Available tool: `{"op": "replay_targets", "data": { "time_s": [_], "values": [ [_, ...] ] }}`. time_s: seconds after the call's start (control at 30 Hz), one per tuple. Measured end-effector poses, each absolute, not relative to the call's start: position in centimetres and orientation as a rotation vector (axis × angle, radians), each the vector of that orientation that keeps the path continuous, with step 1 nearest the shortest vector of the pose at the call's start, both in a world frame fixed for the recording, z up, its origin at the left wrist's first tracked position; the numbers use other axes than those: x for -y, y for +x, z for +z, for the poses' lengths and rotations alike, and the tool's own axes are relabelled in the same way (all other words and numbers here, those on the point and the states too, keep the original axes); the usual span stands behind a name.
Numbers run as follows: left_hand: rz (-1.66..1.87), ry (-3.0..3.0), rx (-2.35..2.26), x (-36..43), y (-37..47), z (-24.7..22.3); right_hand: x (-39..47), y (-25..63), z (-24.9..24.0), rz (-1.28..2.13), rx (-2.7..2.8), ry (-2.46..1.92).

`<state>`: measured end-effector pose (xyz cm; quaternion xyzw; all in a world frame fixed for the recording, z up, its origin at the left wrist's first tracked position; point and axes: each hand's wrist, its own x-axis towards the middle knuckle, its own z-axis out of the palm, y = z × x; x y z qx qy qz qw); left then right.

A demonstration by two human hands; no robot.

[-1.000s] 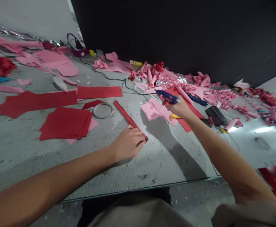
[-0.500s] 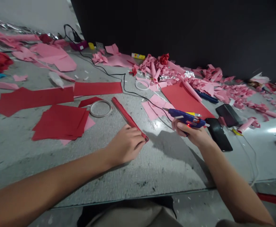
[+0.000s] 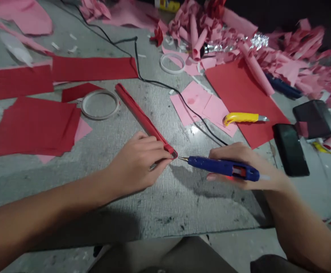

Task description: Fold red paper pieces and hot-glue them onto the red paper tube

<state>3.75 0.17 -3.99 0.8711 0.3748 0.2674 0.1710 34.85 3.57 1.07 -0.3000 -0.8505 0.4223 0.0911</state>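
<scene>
We note the left hand (image 3: 135, 161), grip pinching the red paper roll (image 3: 142, 116) near one end, apparently steadying it eleven-o'clock-ward on the counter (image 3: 154, 210), while the right hand (image 3: 247, 153), wrapped round the blue glue gun (image 3: 211, 167), keeps three o'clock, nozzle just beside that end.

Your right hand (image 3: 247, 154) partly hides the glue gun (image 3: 216, 166), and left of it your left hand (image 3: 138, 163) partly covers the red paper roll (image 3: 142, 120).
</scene>
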Motion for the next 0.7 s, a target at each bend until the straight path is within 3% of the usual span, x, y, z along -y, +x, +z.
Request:
{"op": "replay_targets", "data": {
  "time_s": [0.7],
  "values": [
    [0.638,2.472,-1.117,0.02,3.82,-3.48,-3.56,34.88,0.53,1.181,2.642,-0.899]
  ]
}}
